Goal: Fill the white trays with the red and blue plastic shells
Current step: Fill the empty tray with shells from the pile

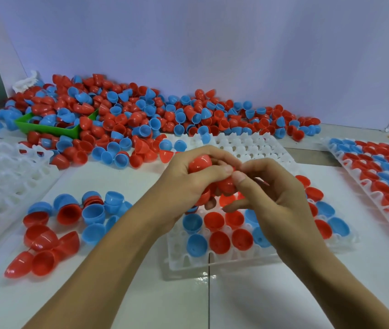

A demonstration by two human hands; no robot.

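Both hands work just above the tray point(224, 264) in front of the person. The left hand point(188, 184) grips a few red shells point(200, 162), nested or bunched – I cannot tell which. The right hand point(269, 195) pinches one red shell point(226, 185) from that bunch between thumb and fingers, probably to pull it free for the next pocket.

The tray is approx. half filled: red and blue shells sit in its near rows, open side up, and the far rows are bare. A full tray point(378, 184) lies right of it, empty trays point(1, 184) left of it. The big pile point(141, 115) lies behind it, a small group point(65, 224) just left of it on the bench.

The shells look thin, light and glossy, so likely slippery – nested ones may stick together. Best hold is at the rim, thumb inside and finger outside, w/ little force; hard squeezing could bend or crack one.
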